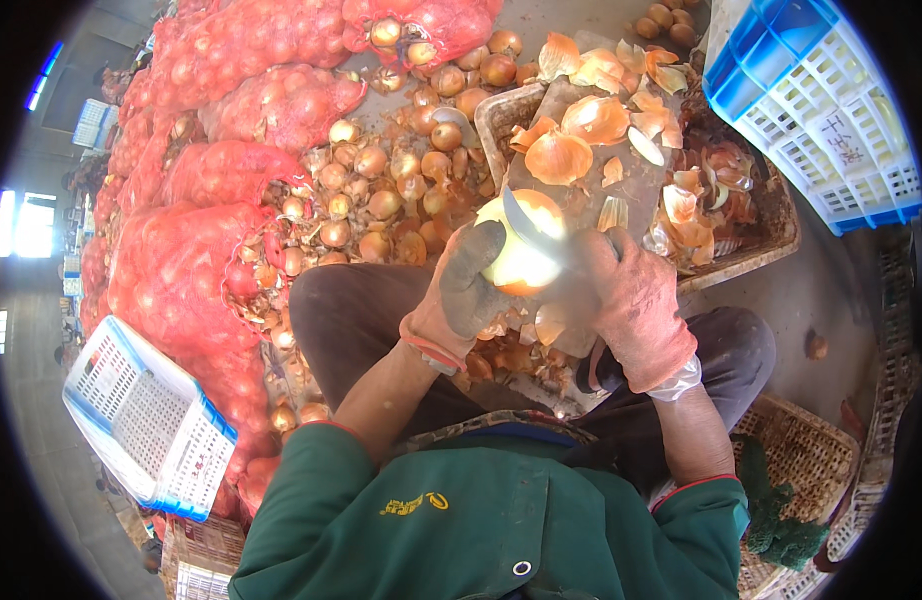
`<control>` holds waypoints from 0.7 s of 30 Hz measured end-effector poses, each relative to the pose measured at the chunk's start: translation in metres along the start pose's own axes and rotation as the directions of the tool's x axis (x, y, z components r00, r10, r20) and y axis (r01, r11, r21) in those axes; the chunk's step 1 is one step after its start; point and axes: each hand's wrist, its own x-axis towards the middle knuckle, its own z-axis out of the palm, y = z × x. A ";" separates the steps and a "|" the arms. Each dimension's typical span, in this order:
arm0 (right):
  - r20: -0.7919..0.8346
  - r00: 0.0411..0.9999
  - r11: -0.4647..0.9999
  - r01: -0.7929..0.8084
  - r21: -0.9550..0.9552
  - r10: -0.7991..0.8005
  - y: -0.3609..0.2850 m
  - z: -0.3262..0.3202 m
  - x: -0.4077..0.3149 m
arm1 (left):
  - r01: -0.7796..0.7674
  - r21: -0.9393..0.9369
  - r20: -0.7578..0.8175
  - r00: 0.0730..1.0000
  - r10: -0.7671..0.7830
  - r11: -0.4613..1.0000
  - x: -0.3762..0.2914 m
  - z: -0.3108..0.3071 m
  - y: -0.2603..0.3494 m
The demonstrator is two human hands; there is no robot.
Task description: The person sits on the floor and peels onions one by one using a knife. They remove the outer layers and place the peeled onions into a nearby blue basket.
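Observation:
An onion [517,262], part bare and pale, part still in orange skin, rests in my left hand [465,285], whose gloved thumb and fingers close around its side. My right hand [630,300], in a pink-orange glove, is closed on a knife; the handle is hidden inside the fist. The curved metal knife blade [527,223] lies against the onion's upper face. Just beyond the hands, pieces of onion skin [558,157] lie on a grey board [641,187] across a brown plastic crate [761,259].
Red mesh sacks of onions [183,277] are piled at the left, with loose onions [382,204] beside them. A white-and-blue basket [828,112] stands at upper right, another basket [150,420] at lower left. A brown crate [806,450] holds green netting [780,517] at lower right.

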 end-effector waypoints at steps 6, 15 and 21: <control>-0.013 0.977 0.977 -0.211 -0.031 0.211 0.029 0.021 0.000 | 0.006 -0.108 -0.073 0.997 -0.014 0.994 -0.002 0.007 0.003; -0.023 0.988 0.841 -0.118 0.528 0.153 0.012 -0.010 -0.009 | 0.003 0.128 -0.180 0.984 0.021 0.992 0.007 0.015 0.024; 0.024 1.000 0.937 0.006 0.350 -0.016 0.013 -0.015 -0.022 | 0.041 0.312 -0.197 0.980 0.023 0.949 0.011 0.017 0.033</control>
